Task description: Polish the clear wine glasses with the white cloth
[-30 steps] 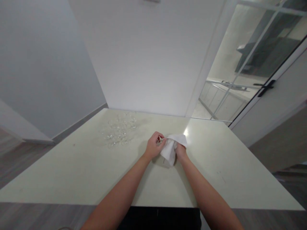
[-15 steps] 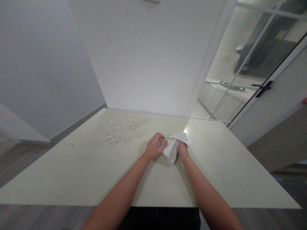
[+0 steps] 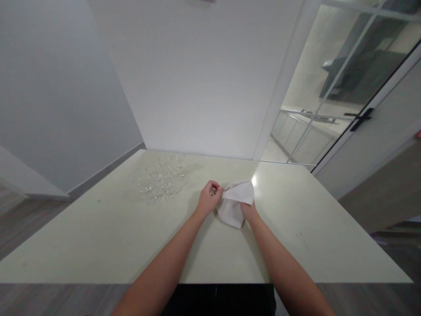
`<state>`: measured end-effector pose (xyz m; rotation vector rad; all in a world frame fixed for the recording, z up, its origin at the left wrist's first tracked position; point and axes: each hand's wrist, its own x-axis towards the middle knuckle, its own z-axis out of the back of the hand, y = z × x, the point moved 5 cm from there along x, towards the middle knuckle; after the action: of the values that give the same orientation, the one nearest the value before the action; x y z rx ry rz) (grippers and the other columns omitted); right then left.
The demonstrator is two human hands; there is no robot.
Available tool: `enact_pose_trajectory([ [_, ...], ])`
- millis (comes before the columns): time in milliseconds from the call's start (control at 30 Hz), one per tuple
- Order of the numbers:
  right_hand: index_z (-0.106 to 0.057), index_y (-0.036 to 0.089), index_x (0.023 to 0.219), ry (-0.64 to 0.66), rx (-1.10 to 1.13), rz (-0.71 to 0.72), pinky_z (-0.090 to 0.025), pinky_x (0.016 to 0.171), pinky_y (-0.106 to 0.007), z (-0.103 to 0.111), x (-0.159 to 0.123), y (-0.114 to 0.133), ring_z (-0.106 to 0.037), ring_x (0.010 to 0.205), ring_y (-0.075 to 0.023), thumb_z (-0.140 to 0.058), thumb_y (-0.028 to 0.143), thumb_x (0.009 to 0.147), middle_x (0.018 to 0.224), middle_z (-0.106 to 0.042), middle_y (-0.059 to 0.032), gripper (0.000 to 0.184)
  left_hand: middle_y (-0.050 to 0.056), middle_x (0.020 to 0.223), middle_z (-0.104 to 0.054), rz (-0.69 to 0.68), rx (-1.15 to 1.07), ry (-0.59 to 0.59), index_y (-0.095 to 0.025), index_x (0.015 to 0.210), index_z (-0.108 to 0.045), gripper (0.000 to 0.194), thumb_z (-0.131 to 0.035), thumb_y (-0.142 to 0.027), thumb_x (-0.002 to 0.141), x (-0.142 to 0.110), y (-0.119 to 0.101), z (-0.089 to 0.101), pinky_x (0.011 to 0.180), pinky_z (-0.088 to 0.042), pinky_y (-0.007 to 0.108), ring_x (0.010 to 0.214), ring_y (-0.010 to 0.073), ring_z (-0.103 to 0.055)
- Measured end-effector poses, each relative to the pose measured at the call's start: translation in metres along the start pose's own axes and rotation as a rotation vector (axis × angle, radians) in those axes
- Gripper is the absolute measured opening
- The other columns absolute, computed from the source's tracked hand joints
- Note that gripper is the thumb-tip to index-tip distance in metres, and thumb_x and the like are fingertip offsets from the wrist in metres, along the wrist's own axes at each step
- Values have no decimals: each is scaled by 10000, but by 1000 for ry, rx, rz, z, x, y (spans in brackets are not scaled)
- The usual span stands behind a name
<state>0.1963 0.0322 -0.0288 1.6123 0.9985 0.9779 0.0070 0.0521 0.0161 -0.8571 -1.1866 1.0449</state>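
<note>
Near the middle of the table, my left hand [image 3: 208,201] is closed around a small clear glass [image 3: 213,191], of which only a shiny bit shows between the fingers. A white cloth [image 3: 234,206] is bunched against the glass's right side and hides the rest of it. My right hand [image 3: 249,211] grips that cloth from the right, its fingers mostly tucked under the folds. Off to the left of my hands stands a group of several clear stemmed glasses [image 3: 164,177], close together.
The pale table [image 3: 98,245] stretches wide, its back edge against a white wall [image 3: 204,87]. At the right is a glass-paned door [image 3: 296,131] with a black handle [image 3: 361,119]. Grey floor [image 3: 59,300] shows past the table's front edge.
The cloth has turned and spread out, with a broader flap now over my right fingers. My left hand has shifted slightly left and up with the glass. The grouped glasses stay put.
</note>
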Motion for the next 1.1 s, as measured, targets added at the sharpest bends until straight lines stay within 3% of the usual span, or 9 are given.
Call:
enact_pose_trajectory([
  [100, -656, 224, 832, -157, 41, -178, -573, 866, -397, 2, 2, -17, -702, 874, -231, -685, 426, 678, 899, -760, -29, 256, 19, 891, -607, -230, 135, 33, -211, 947, -582, 255, -678, -366, 769, -8, -17, -2, 712, -437, 258, 767, 146, -552],
  [200, -663, 217, 822, -153, 36, -253, -580, 714, -353, 1, 3, -22, -686, 731, -211, -656, 410, 701, 805, -748, -13, 228, 12, 885, -599, -261, 169, 111, -215, 950, -593, 250, -688, -337, 754, -10, -18, -7, 700, -422, 259, 723, 136, -518],
  [300, -681, 228, 813, -30, -11, -189, -576, 722, -347, 0, 3, -15, -681, 739, -210, -755, 368, 638, 794, -752, -11, 235, -25, 736, -551, -126, 87, 84, -212, 847, -581, 247, -710, -388, 731, -4, -8, -6, 633, -385, 246, 639, 123, -466],
  [400, -699, 240, 847, 178, -73, 13, -565, 855, -386, -7, -1, 3, -692, 862, -228, -824, 348, 584, 898, -766, -25, 310, -38, 647, -506, 89, -75, 23, -201, 720, -533, 354, -741, -485, 684, 3, 8, -2, 569, -341, 230, 599, 111, -443],
  [500, -692, 240, 952, 312, -123, 175, -557, 851, -381, -14, -8, 18, -678, 838, -217, -835, 343, 571, 913, -743, -16, 419, -57, 574, -458, 350, -182, 131, -203, 673, -496, 441, -762, -554, 647, 2, 24, -4, 474, -237, 220, 490, 81, -344],
  [567, -675, 236, 1014, 308, -137, 215, -556, 800, -348, -15, -10, 23, -656, 784, -197, -832, 342, 568, 890, -723, -3, 485, -63, 555, -456, 412, -201, 168, -204, 676, -495, 461, -768, -574, 639, 1, 27, -4, 452, -196, 222, 454, 70, -304],
  [733, -665, 234, 1018, 274, -111, 159, -543, 752, -327, -17, -13, 32, -629, 737, -191, -831, 342, 543, 851, -710, 9, 514, -28, 617, -549, 276, -173, 70, -195, 681, -526, 491, -775, -612, 605, 6, 24, -3, 500, -300, 219, 543, 97, -427],
  [933, -690, 229, 1019, 282, -80, 199, -523, 792, -298, -19, -19, 52, -628, 797, -188, -839, 277, 527, 892, -712, 6, 516, -49, 577, -477, 288, -142, 111, -202, 668, -502, 470, -736, -608, 652, 5, 31, -10, 507, -282, 223, 530, 98, -394],
  [1100, -718, 210, 859, 208, -25, 202, -542, 803, -335, -8, -8, 38, -668, 814, -229, -838, 348, 539, 827, -741, -20, 369, -59, 628, -425, -9, -64, 20, -211, 687, -448, 412, -717, -521, 724, 1, 10, -4, 568, -316, 227, 576, 99, -382],
])
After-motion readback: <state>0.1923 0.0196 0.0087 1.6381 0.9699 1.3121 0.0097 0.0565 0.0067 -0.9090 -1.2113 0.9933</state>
